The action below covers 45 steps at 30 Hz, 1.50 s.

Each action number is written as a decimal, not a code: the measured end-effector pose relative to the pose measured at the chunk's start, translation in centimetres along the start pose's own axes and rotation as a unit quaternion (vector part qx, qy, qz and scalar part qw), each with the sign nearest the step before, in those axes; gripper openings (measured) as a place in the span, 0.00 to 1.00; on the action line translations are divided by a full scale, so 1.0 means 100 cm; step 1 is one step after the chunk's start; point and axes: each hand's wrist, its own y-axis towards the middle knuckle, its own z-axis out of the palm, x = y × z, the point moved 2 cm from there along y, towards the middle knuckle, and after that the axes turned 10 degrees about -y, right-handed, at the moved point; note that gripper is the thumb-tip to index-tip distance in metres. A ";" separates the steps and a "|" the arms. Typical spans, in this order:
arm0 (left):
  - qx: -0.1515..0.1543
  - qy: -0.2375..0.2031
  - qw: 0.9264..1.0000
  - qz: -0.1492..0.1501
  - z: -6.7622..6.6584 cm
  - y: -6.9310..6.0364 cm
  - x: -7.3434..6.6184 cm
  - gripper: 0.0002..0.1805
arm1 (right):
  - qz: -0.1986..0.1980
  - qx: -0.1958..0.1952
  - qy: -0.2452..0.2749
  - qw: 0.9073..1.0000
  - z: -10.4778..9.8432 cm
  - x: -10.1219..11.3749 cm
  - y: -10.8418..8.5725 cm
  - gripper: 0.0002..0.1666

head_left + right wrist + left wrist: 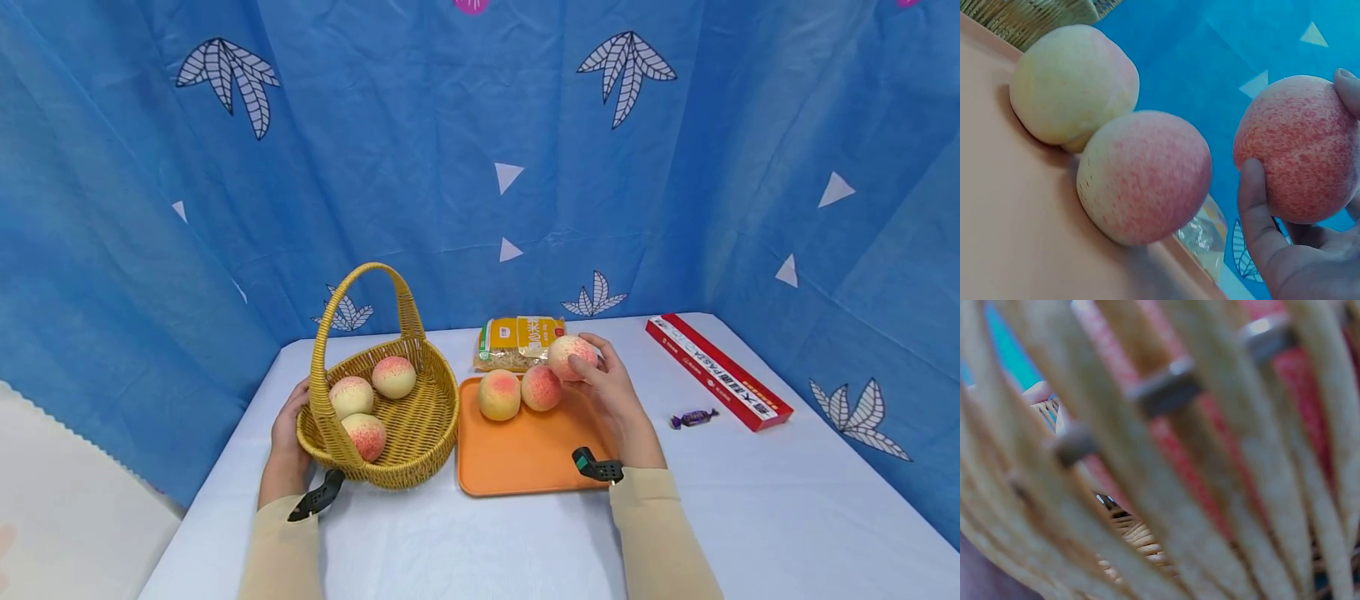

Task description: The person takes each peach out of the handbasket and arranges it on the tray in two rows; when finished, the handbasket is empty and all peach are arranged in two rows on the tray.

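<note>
My left hand [288, 429] holds the left side of a yellow woven basket [420, 454] with a tall arched handle. Inside the basket lie several peaches, one of them [393, 377] toward the back. Between thumb and fingers, my right hand [611, 392] grips a pink-speckled peach [1300, 150], over the back right part of an orange tray [517, 467]. Two more peaches sit side by side on the tray: a yellowish one [499, 395] and a redder one [542, 388]. Close-up basket strands [1147, 456] fill the left wrist view and hide most of the left hand.
Behind the tray lies a yellow food packet [517, 343]. To the right are a wrapped purple candy [693, 418] and a long red pasta box [716, 371]. A blue patterned curtain [480, 167] hangs behind the white-covered table [465, 550].
</note>
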 end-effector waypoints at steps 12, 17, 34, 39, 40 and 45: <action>0.004 0.007 1.000 0.008 0.000 0.000 0.000 0.19 | 0.072 -0.063 -0.098 0.991 -0.016 -0.017 0.006 0.41; -0.001 0.004 1.000 0.001 0.001 0.000 -0.001 0.20 | 0.092 -0.078 -0.124 0.985 -0.021 -0.023 0.007 0.43; -0.001 -0.003 1.000 0.002 0.001 0.000 -0.002 0.19 | 0.099 -0.089 -0.200 0.971 -0.020 -0.033 0.007 0.46; -0.004 -0.002 1.000 -0.004 0.002 0.001 -0.002 0.19 | 0.093 -0.095 -0.202 0.970 -0.022 -0.032 0.006 0.44; -0.005 -0.003 1.000 -0.004 0.002 0.001 -0.002 0.19 | 0.090 -0.094 -0.201 0.971 -0.022 -0.032 0.006 0.43; -0.004 -0.009 1.000 -0.004 0.003 0.000 -0.002 0.19 | 0.073 -0.092 -0.199 0.973 -0.023 -0.028 0.005 0.39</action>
